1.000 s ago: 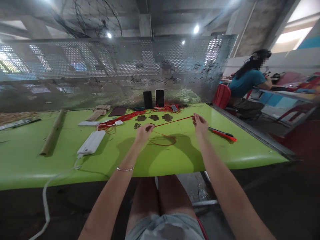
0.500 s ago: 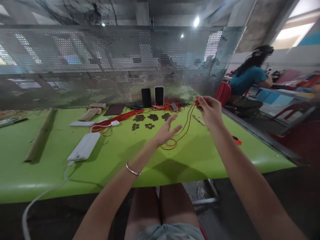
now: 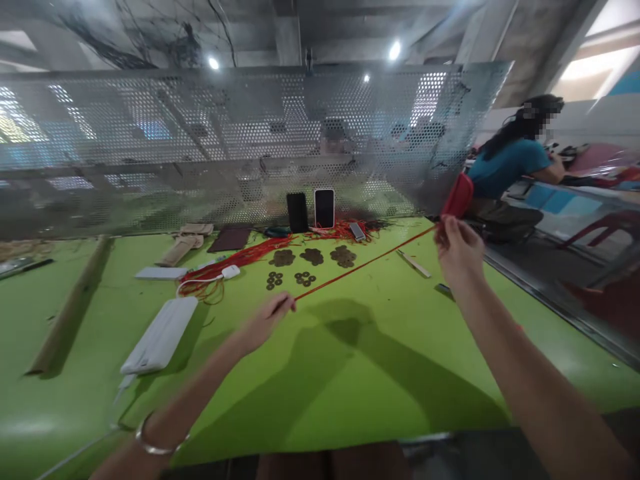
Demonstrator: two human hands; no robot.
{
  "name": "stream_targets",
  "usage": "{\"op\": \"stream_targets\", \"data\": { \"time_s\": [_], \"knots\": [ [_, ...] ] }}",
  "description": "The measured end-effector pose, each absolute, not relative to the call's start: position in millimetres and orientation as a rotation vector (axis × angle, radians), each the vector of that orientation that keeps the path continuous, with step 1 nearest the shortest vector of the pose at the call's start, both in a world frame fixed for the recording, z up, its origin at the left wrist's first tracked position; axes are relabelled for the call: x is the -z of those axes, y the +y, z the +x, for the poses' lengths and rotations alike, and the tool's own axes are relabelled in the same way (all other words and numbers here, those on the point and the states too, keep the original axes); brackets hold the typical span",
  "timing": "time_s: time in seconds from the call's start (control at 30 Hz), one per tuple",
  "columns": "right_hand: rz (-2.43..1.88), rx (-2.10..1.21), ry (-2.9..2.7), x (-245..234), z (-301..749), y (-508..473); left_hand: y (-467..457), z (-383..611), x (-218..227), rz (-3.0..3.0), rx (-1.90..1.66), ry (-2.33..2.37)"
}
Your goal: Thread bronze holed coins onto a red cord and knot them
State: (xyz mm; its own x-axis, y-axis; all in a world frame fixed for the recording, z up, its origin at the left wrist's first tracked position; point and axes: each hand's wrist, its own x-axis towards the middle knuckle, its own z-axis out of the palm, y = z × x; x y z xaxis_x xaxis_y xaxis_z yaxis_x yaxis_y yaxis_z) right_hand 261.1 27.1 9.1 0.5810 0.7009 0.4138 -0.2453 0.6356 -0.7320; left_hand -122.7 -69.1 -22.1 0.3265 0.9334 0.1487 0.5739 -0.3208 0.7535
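Note:
A red cord (image 3: 367,262) runs taut on a slant between my two hands, above the green tabletop. My left hand (image 3: 273,315) is closed on its lower end, left of the middle. At the upper right, my right hand (image 3: 457,247) pinches the other end between thumb and fingers. Behind the cord lie piles of dark, round, coin-like pieces (image 3: 343,256), with smaller groups of ring-like pieces (image 3: 275,280) in front of them. A bundle of red cords (image 3: 240,257) stretches across the table to the left of the piles.
Two phones (image 3: 325,208) stand upright near a perforated metal screen (image 3: 225,127). A white power bank (image 3: 160,333) with cables and a long tube (image 3: 73,303) lie at left. Tweezers (image 3: 414,264) rest near my right hand. A person in a teal top (image 3: 513,167) sits at right.
My left hand has gone from open to closed on the cord and moved down and left. My right hand has moved right. The hanging loop of cord is now drawn straight.

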Motion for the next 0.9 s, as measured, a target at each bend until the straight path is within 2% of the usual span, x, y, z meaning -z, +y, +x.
{"op": "stream_targets", "data": {
  "time_s": [0.13, 0.23, 0.37, 0.57, 0.73, 0.9],
  "knots": [
    [-0.88, -0.753, -0.908, 46, 239, 32, -71, -171, 36, 2.056, -0.565, 1.51],
    [-0.997, -0.85, -1.058, 64, 217, 26, -68, -156, 33, 2.218, -0.529, 1.653],
    [-1.077, -0.896, -1.212, 65, 201, 10, -50, -79, 21, 2.32, -0.681, 1.393],
    [-1.117, -0.853, -1.348, 68, 202, -8, -14, 26, 37, 1.847, -1.058, 1.074],
    [-1.104, -0.845, -1.422, 68, 201, -14, -15, 34, 68, 1.541, -1.033, 0.99],
    [-1.069, -0.917, -1.468, 68, 198, -20, -19, 32, 75, 1.454, -1.04, 0.94]
  ]
}}
